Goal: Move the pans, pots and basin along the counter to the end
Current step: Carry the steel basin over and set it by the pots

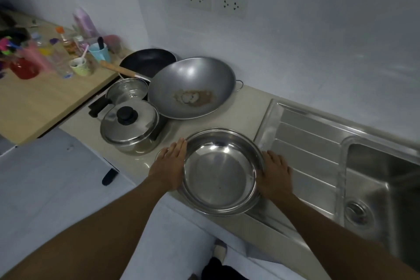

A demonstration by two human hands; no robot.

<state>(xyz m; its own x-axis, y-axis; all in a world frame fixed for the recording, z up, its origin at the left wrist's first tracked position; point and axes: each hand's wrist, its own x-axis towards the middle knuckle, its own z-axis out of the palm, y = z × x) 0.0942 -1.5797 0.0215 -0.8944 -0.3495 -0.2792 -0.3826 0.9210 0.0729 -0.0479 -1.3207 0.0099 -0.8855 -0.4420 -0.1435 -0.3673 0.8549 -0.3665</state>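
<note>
The steel basin (221,171) is seen on the pale counter (247,102), at its near edge, with its right rim touching the left edge of the sink's ribbed draining board (309,150). It is flanked by both hands: the left hand (169,165) is laid flat against its left rim with the fingers together and extended, and the right hand (273,174) is pressed against the right rim with the fingers slightly spread. Whether any fingertips are hooked under the rim cannot be told; no lift off the surface is shown.

The other cookware is already gathered at the far left of the counter, against the wooden worktop (41,100): a lidded pot (129,125) nearest, a smaller lidded saucepan (127,91) behind it, a grey wok (192,87) with residue in its bottom, and a black frying pan (147,62) by the wall.

The step in hand is judged to be the basin's move, apparently the last piece. A slide or carry to the left is called for, into the free patch beside the lidded pot and near the wok, with an even squeeze from both sides so that the shallow, slippery bowl is not tipped or knocked against the pot
</note>
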